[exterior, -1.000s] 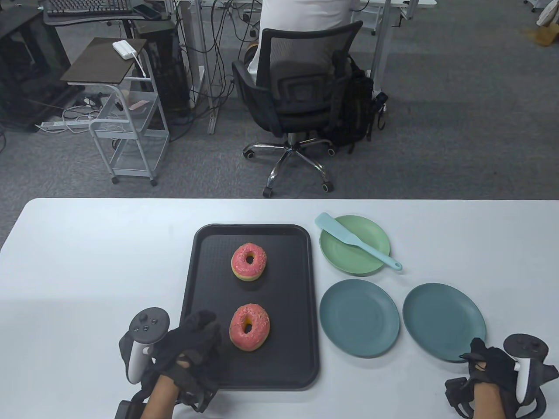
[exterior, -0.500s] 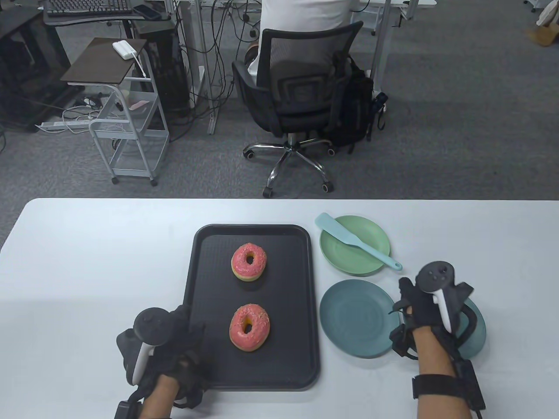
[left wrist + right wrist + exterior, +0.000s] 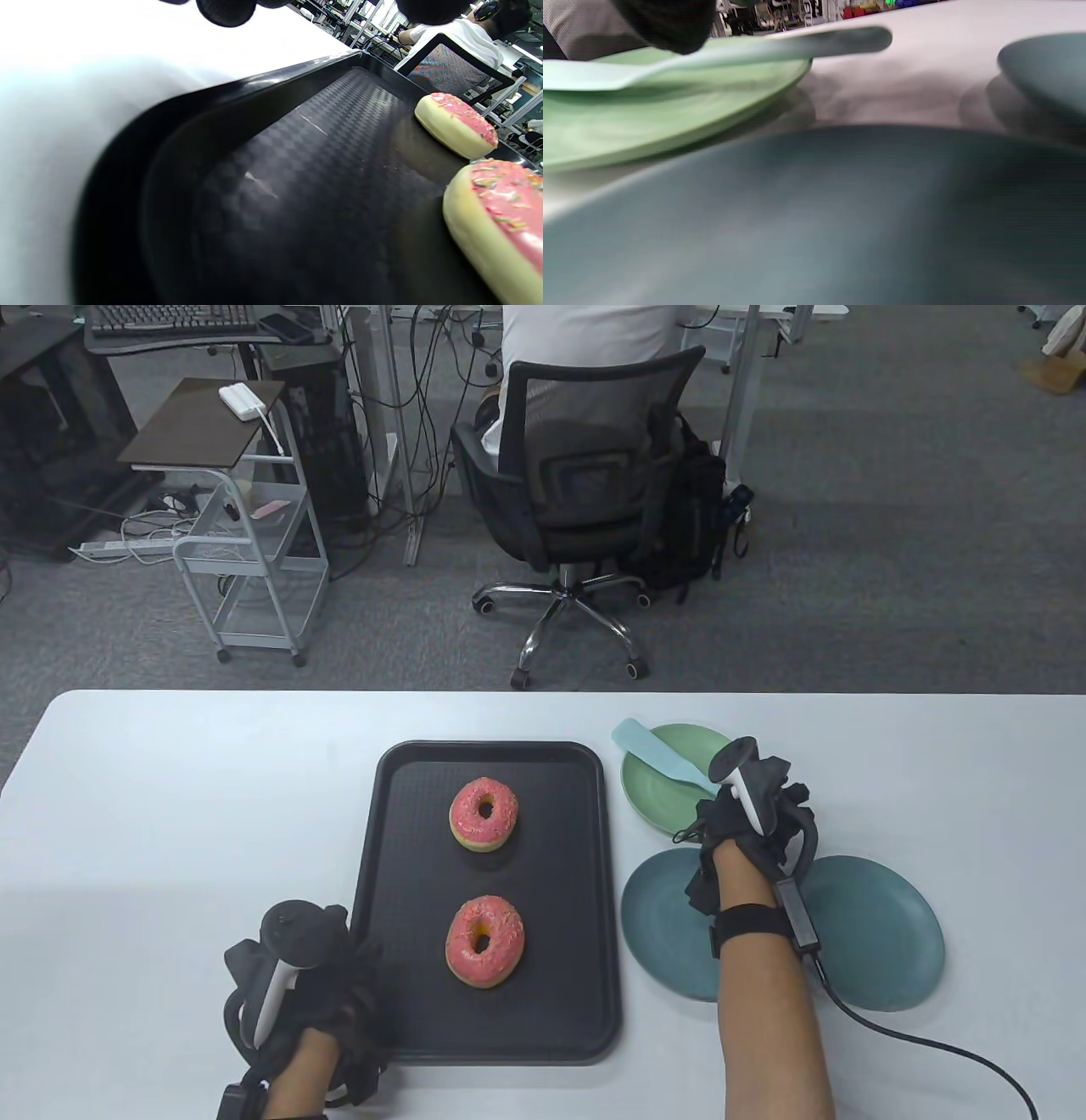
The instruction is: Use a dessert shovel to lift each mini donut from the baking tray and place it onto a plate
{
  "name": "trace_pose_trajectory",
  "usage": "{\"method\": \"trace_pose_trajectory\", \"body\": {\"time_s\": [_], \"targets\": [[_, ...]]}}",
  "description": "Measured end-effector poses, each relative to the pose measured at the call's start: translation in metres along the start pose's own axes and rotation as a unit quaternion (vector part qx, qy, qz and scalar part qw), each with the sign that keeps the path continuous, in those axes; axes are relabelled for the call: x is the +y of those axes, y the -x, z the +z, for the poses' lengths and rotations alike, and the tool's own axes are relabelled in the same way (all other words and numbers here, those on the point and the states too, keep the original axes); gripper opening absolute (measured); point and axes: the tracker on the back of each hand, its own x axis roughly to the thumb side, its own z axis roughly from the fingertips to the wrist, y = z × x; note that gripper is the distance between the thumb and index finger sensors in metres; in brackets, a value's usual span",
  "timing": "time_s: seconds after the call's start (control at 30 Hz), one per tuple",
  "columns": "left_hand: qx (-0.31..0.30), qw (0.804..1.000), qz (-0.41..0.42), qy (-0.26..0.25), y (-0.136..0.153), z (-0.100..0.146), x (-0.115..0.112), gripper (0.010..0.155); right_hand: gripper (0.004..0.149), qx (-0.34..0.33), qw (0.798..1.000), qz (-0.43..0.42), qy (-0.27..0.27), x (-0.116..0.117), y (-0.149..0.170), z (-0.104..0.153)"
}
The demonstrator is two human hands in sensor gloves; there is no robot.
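Right hand (image 3: 751,806) covers the shovel (image 3: 653,748) handle; wrist view leaves grip unclear.

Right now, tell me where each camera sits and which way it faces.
Table view: high, looking down; tray, plates, both hands, forearms.
Left wrist view: low at the tray's corner, facing along it to both donuts; fingertips.
Right wrist view: low over a blue plate, facing shovel; one fingertip.
Wrist views share nothing.
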Motion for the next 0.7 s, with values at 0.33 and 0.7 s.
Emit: {"method": "trace_pose_trajectory", "body": {"time_s": [0.33,0.7], "targets": [[-0.005,1.000,-0.011,0.002,-0.003,0.001,-0.002,0.070,0.073,0.008,1.000,0.014,0.018,0.010,-0.005,-0.008],[-0.003,1.000,-0.010,0.006,-0.003,0.001,-0.002,0.070,0.065,0.023,0.998,0.031,0.050,0.012,-0.004,-0.012]]}}
